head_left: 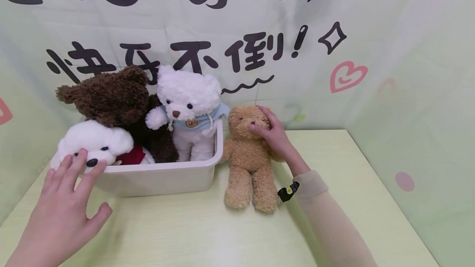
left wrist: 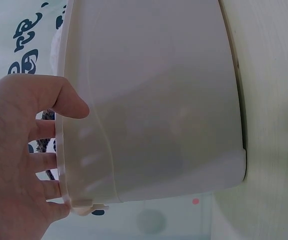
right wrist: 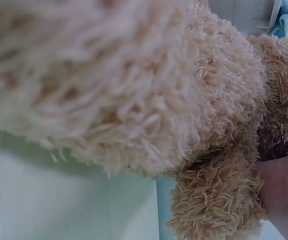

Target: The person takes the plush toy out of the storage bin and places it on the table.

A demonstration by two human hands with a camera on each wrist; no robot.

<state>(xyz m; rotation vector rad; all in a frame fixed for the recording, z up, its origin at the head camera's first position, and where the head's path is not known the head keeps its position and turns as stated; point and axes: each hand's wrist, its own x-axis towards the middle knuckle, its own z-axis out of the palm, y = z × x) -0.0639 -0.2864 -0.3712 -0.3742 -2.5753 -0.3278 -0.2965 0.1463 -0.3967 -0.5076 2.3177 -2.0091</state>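
A light-brown teddy bear (head_left: 246, 158) stands at the right end of a white plastic bin (head_left: 163, 178), its feet at the tabletop. My right hand (head_left: 278, 137) grips its head from the right, thumb across the muzzle, fingers toward the back of the head. Fluffy fur of the teddy bear (right wrist: 219, 90) fills much of the right wrist view. With fingers spread, my left hand (head_left: 61, 215) reaches over the bin's front left rim, in front of a white plush dog (head_left: 100, 133). In the left wrist view, its thumb lies outside the bin wall (left wrist: 169, 100), fingers beyond the rim.
A dark brown plush bear (head_left: 111, 96) and a white plush bear (head_left: 189, 90) in a blue hooded top sit in the bin beside the dog. Behind the pale wooden table (head_left: 185, 234) hangs a printed cloth backdrop (head_left: 297, 90), which also covers both sides.
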